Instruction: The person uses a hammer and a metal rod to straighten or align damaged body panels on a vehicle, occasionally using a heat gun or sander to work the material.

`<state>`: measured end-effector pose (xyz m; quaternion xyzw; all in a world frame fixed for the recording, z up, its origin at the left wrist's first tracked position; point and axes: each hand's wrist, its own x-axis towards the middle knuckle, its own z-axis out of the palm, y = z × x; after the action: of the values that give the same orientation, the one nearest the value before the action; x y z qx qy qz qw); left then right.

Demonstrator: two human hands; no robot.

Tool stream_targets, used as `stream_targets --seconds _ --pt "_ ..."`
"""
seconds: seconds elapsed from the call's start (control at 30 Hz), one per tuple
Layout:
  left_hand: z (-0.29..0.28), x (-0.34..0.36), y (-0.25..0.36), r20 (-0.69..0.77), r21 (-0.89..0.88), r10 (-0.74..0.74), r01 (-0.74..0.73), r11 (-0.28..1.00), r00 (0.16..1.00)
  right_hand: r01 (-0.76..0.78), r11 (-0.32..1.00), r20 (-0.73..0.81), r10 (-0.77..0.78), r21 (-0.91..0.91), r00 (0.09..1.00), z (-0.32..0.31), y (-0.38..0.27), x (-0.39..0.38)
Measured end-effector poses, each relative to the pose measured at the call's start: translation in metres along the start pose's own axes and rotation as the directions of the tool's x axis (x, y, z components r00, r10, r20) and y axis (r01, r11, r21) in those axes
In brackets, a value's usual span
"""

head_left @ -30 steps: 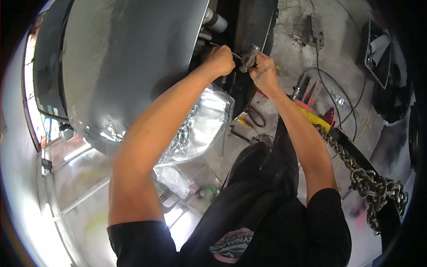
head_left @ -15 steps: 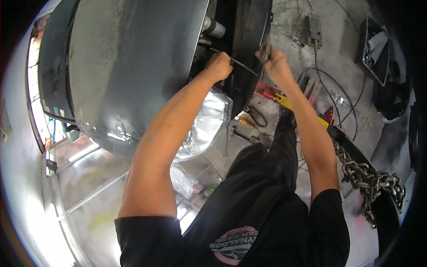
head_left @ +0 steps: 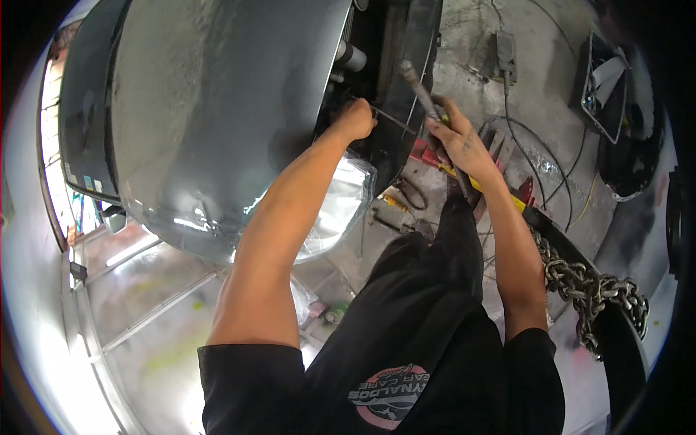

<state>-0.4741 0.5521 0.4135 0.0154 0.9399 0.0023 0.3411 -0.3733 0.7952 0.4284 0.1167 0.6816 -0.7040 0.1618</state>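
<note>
My left hand (head_left: 355, 119) is closed round a thin metal rod (head_left: 394, 120) inside the front opening of a grey car. The rod slants out of the fist to the right, across a dark front panel (head_left: 397, 83) of the car. My right hand (head_left: 458, 143), just right of that panel, grips a long worn metal bar-like tool (head_left: 420, 91) with a knobbed end. The knobbed end points up and left over the panel. Left of my left hand is the grey hood (head_left: 225, 94). Below it sits a headlight (head_left: 341, 206) under clear plastic.
A red and yellow jack-like tool (head_left: 453, 168) and several hand tools (head_left: 406, 199) lie on the concrete floor. A heavy chain (head_left: 591, 290) hangs over a dark bar at right. Cables (head_left: 518, 123) run from a grey box (head_left: 506, 54). A black bin (head_left: 605, 90) stands farther right.
My right hand has moved down and slightly right, away from the rod's end, and its tool now shows at greater length. My left hand has shifted slightly down, still holding the rod.
</note>
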Motion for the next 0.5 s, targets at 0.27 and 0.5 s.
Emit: stream_targets --seconds 0.27,0.5 --pt "-0.002 0.005 0.001 -0.031 -0.002 0.045 -0.045 0.999 0.999 0.193 0.904 -0.077 -0.239 -0.381 0.968 0.041 0.049 0.037" --pt "-0.011 0.001 0.011 -0.038 0.001 0.084 -0.084 0.996 0.996 0.177 0.897 -0.108 -0.239 -0.405 0.965 0.067 0.051 0.031"
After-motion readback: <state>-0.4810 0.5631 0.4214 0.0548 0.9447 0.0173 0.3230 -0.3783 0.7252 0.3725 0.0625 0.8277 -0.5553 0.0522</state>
